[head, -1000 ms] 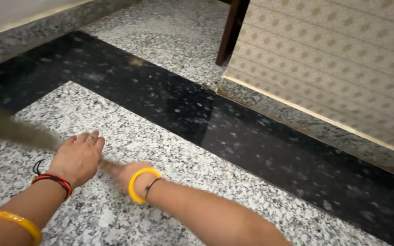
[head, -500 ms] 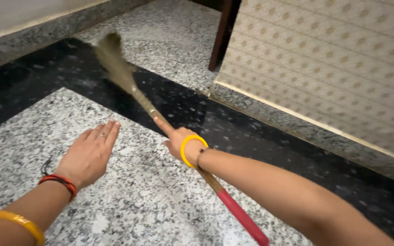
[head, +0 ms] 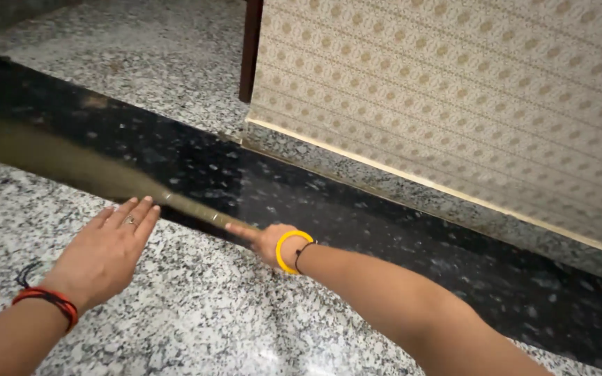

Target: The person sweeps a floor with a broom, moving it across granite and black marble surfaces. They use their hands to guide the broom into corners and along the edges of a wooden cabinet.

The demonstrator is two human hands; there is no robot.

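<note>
While blurred, long olive-brown broom (head: 71,167).

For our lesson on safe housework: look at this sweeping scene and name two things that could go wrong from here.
1. The broom is blurred in mid-swing, gripped by the right hand alone; it might strike the dark wooden leg or the patterned cloth.
2. The left hand hovers open close to the broom's shaft, so a swing could catch its fingers.

one head cam, looks steeply down, close on floor (head: 196,313) w/ forearms.
</note>
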